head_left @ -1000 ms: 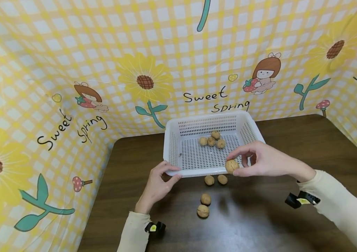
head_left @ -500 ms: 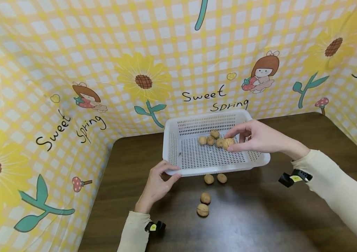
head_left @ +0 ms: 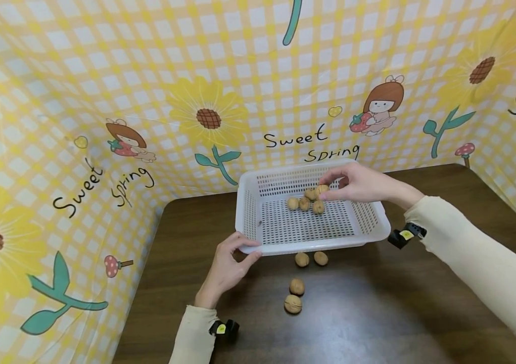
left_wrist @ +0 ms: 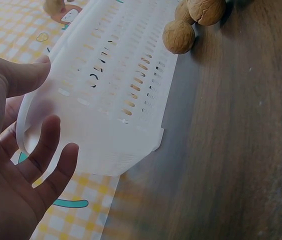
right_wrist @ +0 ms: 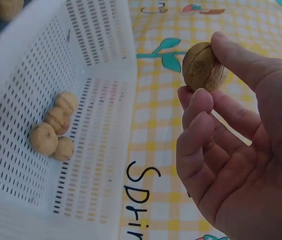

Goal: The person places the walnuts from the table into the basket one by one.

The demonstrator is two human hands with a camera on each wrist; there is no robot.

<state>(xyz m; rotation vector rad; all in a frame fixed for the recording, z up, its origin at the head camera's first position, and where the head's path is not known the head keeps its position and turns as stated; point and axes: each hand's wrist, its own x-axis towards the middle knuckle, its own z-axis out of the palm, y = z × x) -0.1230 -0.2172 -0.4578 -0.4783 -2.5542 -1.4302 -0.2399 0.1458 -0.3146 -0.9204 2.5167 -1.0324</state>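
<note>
Hanging above the inside of the white basket (head_left: 312,247), one walnut (right_wrist: 201,67) is held by the right hand (head_left: 360,185). It is pinched between the thumb and the fingertips, which are parted only as wide as the nut itself; the remaining fingers are loosely bent, and nothing else is held by them. From the right wrist view it is seen that this nut is well apart from the four walnuts (head_left: 304,203) gathered closely together on the basket floor, nearer to the far wall.

The near left corner of the basket is gripped by the left hand (head_left: 228,265). Its rim is taken between thumb and finger, with only a narrow opening, while two other fingers are half bent outside the wall; whether the wall is touched by them cannot be told.

On the brown table (head_left: 185,237), four more walnuts (head_left: 297,286) are seen: two just beside the near wall of the basket, and two, near each other, farther from it. Both arms are covered by cream sleeves (head_left: 471,253), and a black device (head_left: 402,236) is worn on each wrist. Behind the table, a yellow checked cloth (head_left: 148,60) is hung, printed with sunflowers (head_left: 208,119).
</note>
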